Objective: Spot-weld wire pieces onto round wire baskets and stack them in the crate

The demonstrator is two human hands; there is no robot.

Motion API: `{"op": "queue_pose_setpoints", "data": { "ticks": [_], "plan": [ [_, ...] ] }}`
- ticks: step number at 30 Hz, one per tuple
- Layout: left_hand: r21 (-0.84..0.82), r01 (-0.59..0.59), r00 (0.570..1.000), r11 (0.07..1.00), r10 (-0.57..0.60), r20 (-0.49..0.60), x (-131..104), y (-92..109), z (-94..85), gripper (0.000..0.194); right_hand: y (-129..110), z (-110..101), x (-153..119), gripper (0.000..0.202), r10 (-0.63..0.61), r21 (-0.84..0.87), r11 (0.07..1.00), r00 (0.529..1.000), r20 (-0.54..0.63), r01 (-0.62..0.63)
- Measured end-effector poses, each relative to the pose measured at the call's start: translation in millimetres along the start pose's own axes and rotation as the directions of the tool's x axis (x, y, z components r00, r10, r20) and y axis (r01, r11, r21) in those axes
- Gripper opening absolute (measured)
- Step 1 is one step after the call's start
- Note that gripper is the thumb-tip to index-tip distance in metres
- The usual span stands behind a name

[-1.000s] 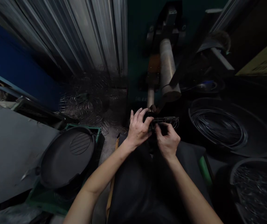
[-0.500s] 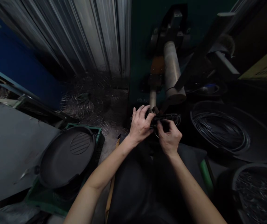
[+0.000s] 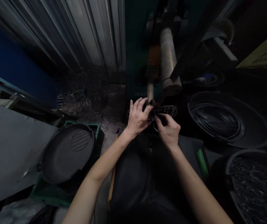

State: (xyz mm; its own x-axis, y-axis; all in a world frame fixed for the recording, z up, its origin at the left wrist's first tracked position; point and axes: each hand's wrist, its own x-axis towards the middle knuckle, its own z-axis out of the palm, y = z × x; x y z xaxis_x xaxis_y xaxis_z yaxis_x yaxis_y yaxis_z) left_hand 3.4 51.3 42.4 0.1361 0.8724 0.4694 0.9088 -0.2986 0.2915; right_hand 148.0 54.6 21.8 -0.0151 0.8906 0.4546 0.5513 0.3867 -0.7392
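Observation:
A flat wire grille point(image 3: 168, 109) lies level under the grey cylinder point(image 3: 168, 62) of a machine. My left hand point(image 3: 136, 119) grips the grille's left part, thumb and fingers wrapped over the wires. My right hand point(image 3: 169, 132) pinches the grille's near edge from below, close to the left hand. A small wire ring seems to sit between my right fingers, too dim to be sure. Both forearms reach forward over my dark lap.
A dark round lid point(image 3: 66, 155) rests on a green crate point(image 3: 89, 126) at the left. Finished wire grilles point(image 3: 75, 104) pile against the corrugated wall. A tub of coiled wire point(image 3: 219, 119) stands at the right, another tub of small metal pieces point(image 3: 252, 183) at the lower right.
Both hands and the grille sit a little higher in the picture as the view tilted down. The right fingers have shifted along the grille's near edge. The grip stays the same.

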Motion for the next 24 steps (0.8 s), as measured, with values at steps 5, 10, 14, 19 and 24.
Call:
{"op": "queue_pose_setpoints", "data": {
  "ticks": [5, 10, 14, 19, 24],
  "plan": [
    [0.028, -0.022, 0.998, 0.999, 0.023, -0.054, -1.1, -2.4, 4.9, 0.042, 6.2, 3.8, -3.6, 0.026, -0.039, 0.002, 0.999, 0.999, 0.012, 0.039],
    [0.039, -0.03, 0.993, 0.999, 0.034, -0.111, -1.4, -5.2, 9.9, 0.038, 9.1, 10.8, -4.4, 0.024, -0.034, 0.03, 0.999, 0.999, 0.0, 0.034],
    [0.022, -0.028, 0.996, 0.999, 0.03, -0.087, -0.2, -6.6, 9.3, 0.043, 7.1, 11.2, -6.4, 0.022, -0.094, 0.031, 0.995, 0.995, -0.042, 0.096],
    [-0.059, -0.063, 0.996, 0.996, 0.059, -0.068, -0.7, -10.9, 11.2, 0.048, 7.7, -29.2, -16.9, 0.03, -0.024, -0.041, 0.999, 0.991, -0.132, 0.019],
    [-0.148, -0.097, 0.991, 0.984, 0.082, -0.109, -2.4, -11.7, 7.7, 0.054, 30.9, -119.4, -34.0, 0.035, 0.177, -0.177, 0.963, 0.973, -0.149, -0.202]
  ]
}}
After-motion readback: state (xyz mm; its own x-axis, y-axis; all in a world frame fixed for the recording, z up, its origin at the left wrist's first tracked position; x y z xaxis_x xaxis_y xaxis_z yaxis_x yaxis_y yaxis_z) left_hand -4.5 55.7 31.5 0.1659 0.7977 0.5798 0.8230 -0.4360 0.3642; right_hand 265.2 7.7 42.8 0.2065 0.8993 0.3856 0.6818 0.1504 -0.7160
